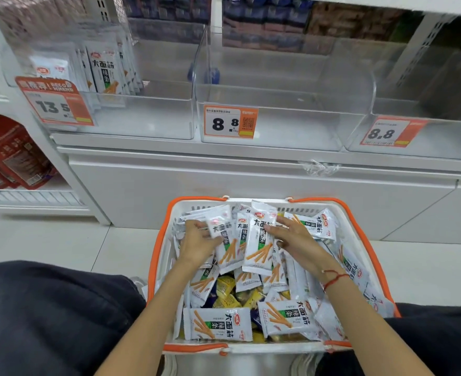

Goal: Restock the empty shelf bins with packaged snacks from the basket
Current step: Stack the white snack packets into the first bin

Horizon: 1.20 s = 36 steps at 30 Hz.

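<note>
Snacks (259, 240) still crowd your basket (158, 240); only the left bin (142, 123) holds a few, while the middle bin (291, 131) and right bin (427, 142) look bare. Your left hand (196, 240) and right hand (291, 237) clasp a fanned bunch, long axes upright, logos toward the shelf.

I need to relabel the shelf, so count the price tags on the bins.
3. One tag reading 13.5 hangs on the left bin, one reading 8.8 on the middle bin, and another 8.8 tag on the right bin. More may lie outside the frame.
</note>
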Motion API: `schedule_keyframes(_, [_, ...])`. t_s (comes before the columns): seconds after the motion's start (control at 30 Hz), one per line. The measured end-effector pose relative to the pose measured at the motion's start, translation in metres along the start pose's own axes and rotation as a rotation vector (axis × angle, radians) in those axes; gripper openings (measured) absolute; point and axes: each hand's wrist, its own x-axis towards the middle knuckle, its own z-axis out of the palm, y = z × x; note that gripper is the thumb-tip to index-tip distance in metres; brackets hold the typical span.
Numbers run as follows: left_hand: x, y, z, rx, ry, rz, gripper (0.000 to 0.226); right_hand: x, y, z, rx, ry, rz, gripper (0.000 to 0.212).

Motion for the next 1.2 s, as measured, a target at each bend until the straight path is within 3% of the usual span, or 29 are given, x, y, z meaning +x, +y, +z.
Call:
schedule_keyframes(0.07, [-0.003,0.009,0.002,-0.171,-0.137,-0.056,0.040,0.000,-0.002,0.007,-0.054,-0.031,-0.007,0.041])
schedule_keyframes(0.13, [-0.007,0.015,0.005,-0.291,-0.279,-0.108,0.025,-0.003,-0.003,0.019,-0.072,0.025,-0.058,0.029])
schedule_keyframes(0.27, [-0.007,0.012,0.009,-0.363,-0.367,-0.230,0.040,-0.002,0.008,0.044,-0.032,0.207,-0.156,0.028])
schedule_keyframes(0.47, [-0.014,0.012,0.020,-0.486,-0.329,-0.253,0.048,0.000,0.019,0.065,-0.044,0.303,-0.241,0.030])
schedule_keyframes(0.57, [-0.004,-0.007,0.026,-0.489,-0.303,-0.318,0.079,0.005,0.021,0.068,-0.154,0.287,-0.261,0.029])
schedule_keyframes(0.7, [-0.004,-0.013,0.019,-0.543,-0.216,-0.390,0.042,0.017,0.018,0.057,-0.202,0.190,-0.141,0.028])
schedule_keyframes(0.8, [0.001,-0.014,0.011,-0.756,-0.147,-0.429,0.024,0.026,0.029,0.032,-0.609,0.219,-0.068,0.025])
schedule_keyframes(0.9, [-0.003,-0.005,0.006,-0.938,-0.158,-0.424,0.032,0.021,0.060,0.028,-1.030,0.021,0.050,0.037])
schedule_keyframes(1.03, [-0.004,-0.003,0.007,-0.944,-0.194,-0.388,0.038,0.005,0.093,0.047,-1.435,0.078,-0.073,0.053])
schedule_keyframes(1.1, [-0.006,-0.001,0.008,-0.904,-0.192,-0.382,0.035,0.004,0.094,0.052,-1.401,0.136,-0.108,0.050])
schedule_keyframes(1.2, [-0.005,0.001,0.008,-0.854,-0.176,-0.372,0.028,0.010,0.091,0.050,-1.149,0.151,-0.032,0.036])
